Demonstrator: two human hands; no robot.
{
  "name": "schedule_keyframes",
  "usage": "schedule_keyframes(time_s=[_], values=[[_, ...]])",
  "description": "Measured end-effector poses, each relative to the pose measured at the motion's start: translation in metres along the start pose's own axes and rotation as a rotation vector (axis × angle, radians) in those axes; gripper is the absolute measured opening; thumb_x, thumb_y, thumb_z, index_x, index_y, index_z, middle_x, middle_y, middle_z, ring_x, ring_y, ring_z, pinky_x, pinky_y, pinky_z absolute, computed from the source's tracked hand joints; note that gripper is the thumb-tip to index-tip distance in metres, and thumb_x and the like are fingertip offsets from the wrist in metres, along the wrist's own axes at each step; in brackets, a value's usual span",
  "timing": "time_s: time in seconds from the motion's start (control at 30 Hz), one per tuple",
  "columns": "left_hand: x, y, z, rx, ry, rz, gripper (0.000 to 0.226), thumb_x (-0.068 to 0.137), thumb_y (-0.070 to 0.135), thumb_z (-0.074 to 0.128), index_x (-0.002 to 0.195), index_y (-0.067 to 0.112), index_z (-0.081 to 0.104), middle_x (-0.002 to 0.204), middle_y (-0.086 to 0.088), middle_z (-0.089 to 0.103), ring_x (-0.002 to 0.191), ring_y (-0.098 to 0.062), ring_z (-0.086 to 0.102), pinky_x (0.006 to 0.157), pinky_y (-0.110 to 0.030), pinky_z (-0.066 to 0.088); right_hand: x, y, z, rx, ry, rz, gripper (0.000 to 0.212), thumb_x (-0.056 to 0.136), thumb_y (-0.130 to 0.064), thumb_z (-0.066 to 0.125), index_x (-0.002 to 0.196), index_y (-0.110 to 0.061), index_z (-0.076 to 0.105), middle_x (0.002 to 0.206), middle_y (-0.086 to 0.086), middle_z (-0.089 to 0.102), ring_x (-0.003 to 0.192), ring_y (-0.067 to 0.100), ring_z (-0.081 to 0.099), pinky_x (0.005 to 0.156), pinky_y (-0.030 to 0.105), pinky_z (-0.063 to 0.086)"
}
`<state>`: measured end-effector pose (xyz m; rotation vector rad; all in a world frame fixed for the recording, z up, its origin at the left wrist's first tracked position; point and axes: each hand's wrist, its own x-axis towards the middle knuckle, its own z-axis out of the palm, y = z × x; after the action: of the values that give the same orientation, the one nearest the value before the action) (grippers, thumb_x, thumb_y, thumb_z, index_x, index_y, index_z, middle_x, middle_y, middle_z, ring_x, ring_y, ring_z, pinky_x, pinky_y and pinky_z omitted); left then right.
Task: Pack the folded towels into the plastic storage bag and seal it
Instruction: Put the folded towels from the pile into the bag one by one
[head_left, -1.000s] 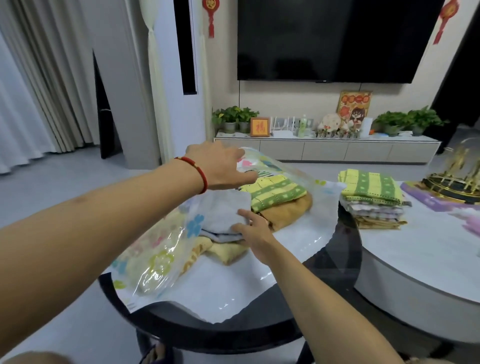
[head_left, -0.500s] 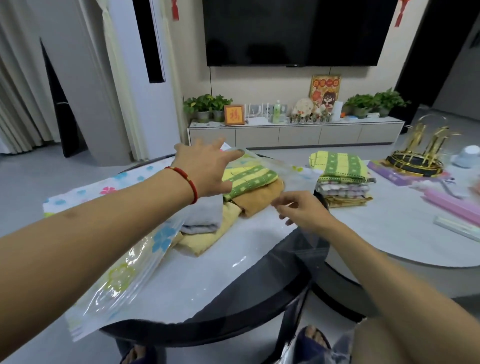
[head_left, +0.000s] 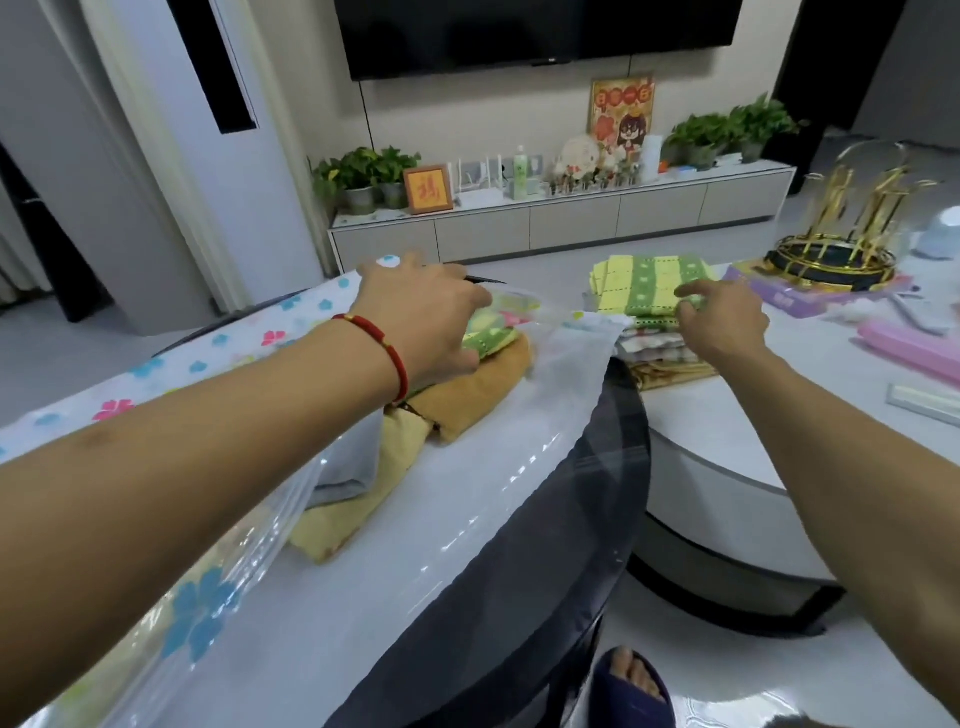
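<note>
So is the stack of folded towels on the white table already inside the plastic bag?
No, the stack of folded towels sits outside the flower-printed clear plastic bag, under the right hand.
</note>
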<state>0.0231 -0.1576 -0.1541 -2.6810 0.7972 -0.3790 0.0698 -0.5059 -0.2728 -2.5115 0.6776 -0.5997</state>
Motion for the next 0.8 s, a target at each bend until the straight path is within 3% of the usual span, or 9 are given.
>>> schedule_keyframes(time_s=[0.2, 0.33, 0.43, 0.53, 0.63, 0.73, 0.8], values=[[0.013, 0.000, 0.012, 0.018, 0.037, 0.007, 0.053, 0.084, 0.060, 0.055, 0.134, 0.043, 0.051, 0.128, 0.009, 0.058, 0.115, -0.032, 0.050, 0.078, -0.046, 0.049, 0.049, 0.002, 0.031, 0.002, -0.002, 0.239, 0.029, 0.097, -0.021, 0.050, 0.122, -0.017, 0.063, 0.130, 0.025, 0.059, 0.123, 0.047, 0.050, 0.101, 0.048, 0.042], [0.007, 0.000, 0.010, 0.027, 0.021, 0.005, 0.049, 0.084, 0.058, 0.055, 0.130, 0.042, 0.055, 0.125, 0.007, 0.059, 0.116, -0.030, 0.049, 0.075, -0.042, 0.046, 0.060, 0.003, 0.024, 0.097, -0.124, 0.203, 0.041, 0.086, -0.018, 0.067, 0.127, -0.025, 0.066, 0.130, 0.021, 0.062, 0.122, 0.041, 0.056, 0.100, 0.043, 0.050], [0.001, -0.001, 0.001, 0.043, 0.011, -0.002, 0.047, 0.085, 0.058, 0.054, 0.129, 0.041, 0.055, 0.124, 0.005, 0.057, 0.114, -0.030, 0.049, 0.075, -0.043, 0.047, 0.061, 0.001, 0.004, 0.233, -0.115, 0.183, 0.042, 0.086, -0.014, 0.065, 0.128, -0.018, 0.070, 0.124, 0.017, 0.070, 0.116, 0.038, 0.063, 0.098, 0.044, 0.056], [-0.012, -0.002, -0.008, 0.037, -0.022, -0.034, 0.050, 0.084, 0.058, 0.055, 0.132, 0.042, 0.053, 0.132, 0.004, 0.053, 0.117, -0.030, 0.048, 0.080, -0.047, 0.052, 0.052, 0.000, -0.018, 0.319, -0.109, 0.196, 0.037, 0.090, -0.012, 0.058, 0.123, -0.010, 0.074, 0.118, 0.018, 0.071, 0.108, 0.036, 0.064, 0.088, 0.037, 0.052], [-0.032, -0.005, -0.012, 0.033, -0.056, -0.082, 0.052, 0.084, 0.058, 0.056, 0.134, 0.044, 0.051, 0.136, 0.004, 0.051, 0.119, -0.031, 0.048, 0.084, -0.050, 0.051, 0.032, -0.005, -0.046, 0.513, -0.081, 0.253, 0.031, 0.091, -0.013, 0.059, 0.116, -0.003, 0.075, 0.094, 0.015, 0.065, 0.085, 0.030, 0.059, 0.072, 0.036, 0.048], [-0.058, -0.011, -0.014, -0.028, -0.110, -0.128, 0.051, 0.084, 0.056, 0.057, 0.133, 0.044, 0.051, 0.130, 0.003, 0.054, 0.117, -0.032, 0.048, 0.087, -0.050, 0.051, -0.008, -0.020, -0.081, 0.752, -0.092, 0.299, 0.026, 0.093, -0.007, 0.060, 0.114, -0.002, 0.075, 0.081, 0.009, 0.061, 0.066, 0.022, 0.052, 0.051, 0.026, 0.045], [-0.078, -0.016, -0.014, -0.055, -0.135, -0.165, 0.048, 0.084, 0.055, 0.056, 0.131, 0.044, 0.053, 0.126, 0.002, 0.056, 0.116, -0.032, 0.051, 0.088, -0.050, 0.051, -0.044, -0.030, -0.100, 0.855, -0.146, 0.288, 0.034, 0.090, 0.002, 0.054, 0.113, -0.008, 0.077, 0.090, 0.010, 0.065, 0.069, 0.020, 0.053, 0.056, 0.029, 0.046]])
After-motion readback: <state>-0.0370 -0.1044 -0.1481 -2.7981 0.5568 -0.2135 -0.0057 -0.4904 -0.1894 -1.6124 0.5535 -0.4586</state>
